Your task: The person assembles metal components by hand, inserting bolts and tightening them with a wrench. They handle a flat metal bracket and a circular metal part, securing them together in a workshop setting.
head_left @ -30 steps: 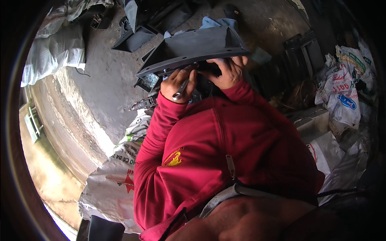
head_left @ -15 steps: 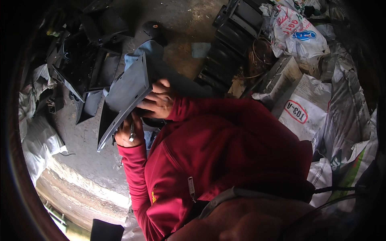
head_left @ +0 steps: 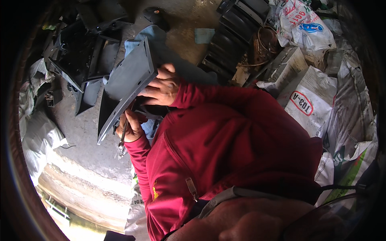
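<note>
A dark grey folded metal panel with raised edges and small holes along its near flange is tilted up in front of me. My right hand grips it at its near right side, the fingertips partly hidden behind the flange. Lower down, my left hand is closed around a slim metal wrench, close under the panel's near edge. The upper end of the wrench goes out of sight near the panel. Behind the panel shows my blue trouser leg.
More black metal parts are heaped at the far left. A row of black curved parts lies at the far right, beside a rusty round container. White sacks crowd the right side. Another white plastic sack sits at left.
The wrench in my left hand has turned and now shows more of its length. Both hands stay at the panel, which has barely shifted. The whole view has moved slightly.
</note>
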A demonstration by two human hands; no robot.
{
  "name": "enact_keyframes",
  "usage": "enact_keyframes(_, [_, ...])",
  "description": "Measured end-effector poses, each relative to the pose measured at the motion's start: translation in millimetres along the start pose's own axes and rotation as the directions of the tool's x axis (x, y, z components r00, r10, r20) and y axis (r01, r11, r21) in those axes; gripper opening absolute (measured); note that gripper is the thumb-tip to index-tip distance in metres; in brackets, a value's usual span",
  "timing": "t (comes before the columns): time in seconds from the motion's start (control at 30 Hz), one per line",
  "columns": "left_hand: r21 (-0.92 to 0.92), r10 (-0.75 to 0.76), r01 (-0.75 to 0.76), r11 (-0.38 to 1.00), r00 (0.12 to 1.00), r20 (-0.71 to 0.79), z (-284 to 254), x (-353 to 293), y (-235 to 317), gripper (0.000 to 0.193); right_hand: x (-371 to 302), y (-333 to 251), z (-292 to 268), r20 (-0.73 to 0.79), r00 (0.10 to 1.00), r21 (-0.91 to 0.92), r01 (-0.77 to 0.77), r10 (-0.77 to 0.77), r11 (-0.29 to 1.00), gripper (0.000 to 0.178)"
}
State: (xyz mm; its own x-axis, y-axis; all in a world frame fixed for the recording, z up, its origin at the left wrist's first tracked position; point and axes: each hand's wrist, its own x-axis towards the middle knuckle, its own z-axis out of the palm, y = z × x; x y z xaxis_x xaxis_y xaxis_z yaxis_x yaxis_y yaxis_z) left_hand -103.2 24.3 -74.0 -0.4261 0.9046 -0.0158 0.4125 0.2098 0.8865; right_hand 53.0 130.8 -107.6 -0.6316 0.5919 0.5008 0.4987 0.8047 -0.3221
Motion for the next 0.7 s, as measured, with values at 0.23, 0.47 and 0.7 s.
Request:
enact_keyframes(0.23, [-0.079,0.049,-0.049,0.996,0.999,-0.005,3,0,-9,0.041,-2,1,5,-0.045,0.999,-0.010,-0.005,0.005,1.000,0.050])
enact_keyframes(0.47, [-0.145,-0.051,0.057,0.988,0.998,0.044,0,-4,-20,0.060,-5,2,6,-0.078,0.997,0.019,-0.011,0.013,1.000,0.047])
enact_keyframes(0.7, [-0.280,-0.058,0.050,0.959,0.998,-0.020,5,-5,-23,0.039,-2,-2,4,-0.064,0.998,-0.022,-0.021,0.019,1.000,0.045])
